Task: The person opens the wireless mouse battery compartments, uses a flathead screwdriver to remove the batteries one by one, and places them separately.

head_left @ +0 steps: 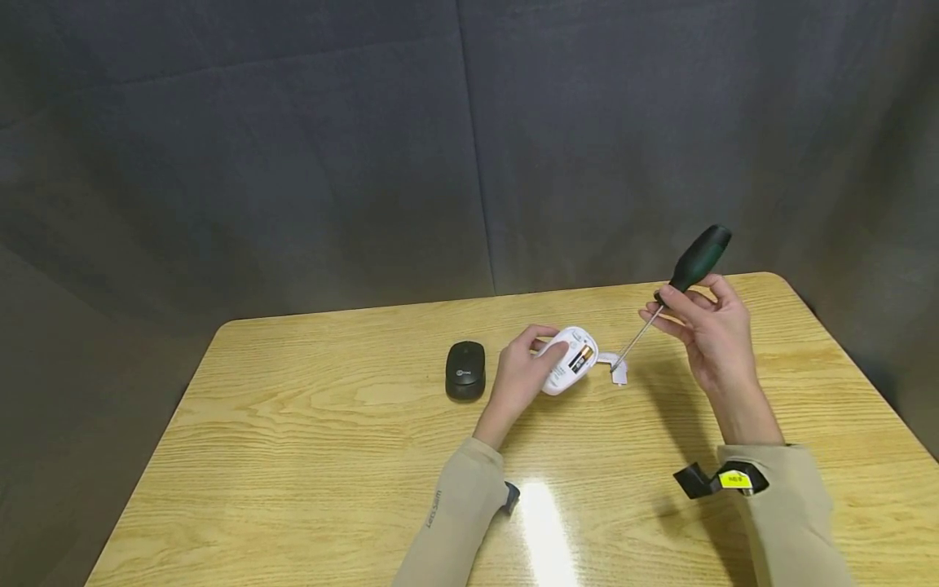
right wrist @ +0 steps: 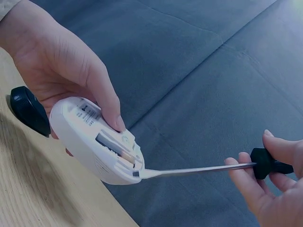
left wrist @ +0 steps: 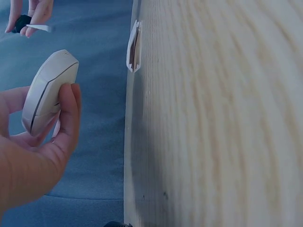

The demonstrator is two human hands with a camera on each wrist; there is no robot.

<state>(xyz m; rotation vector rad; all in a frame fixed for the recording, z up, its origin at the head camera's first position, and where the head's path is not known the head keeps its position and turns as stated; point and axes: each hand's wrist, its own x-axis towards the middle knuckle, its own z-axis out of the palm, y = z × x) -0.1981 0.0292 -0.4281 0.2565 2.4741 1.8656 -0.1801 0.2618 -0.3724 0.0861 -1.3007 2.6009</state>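
Note:
A white computer mouse (head_left: 561,375) is held by my left hand (head_left: 516,371) above the table, its underside up and thumb across it. Its battery bay is uncovered, with a battery (head_left: 582,359) inside. My right hand (head_left: 710,334) grips a screwdriver (head_left: 702,256) with a dark green and black handle, near where the shaft begins. The flat blade points down and left, close to the mouse; the left wrist view shows a gap between them. Below the blade, a white cover piece (head_left: 619,376) lies on the table.
A black computer mouse (head_left: 465,371) sits on the wooden table (head_left: 330,456), left of my left hand. Behind the table's far edge hangs a dark grey curtain (head_left: 330,179). A dark strapped device (head_left: 722,479) is on my right wrist.

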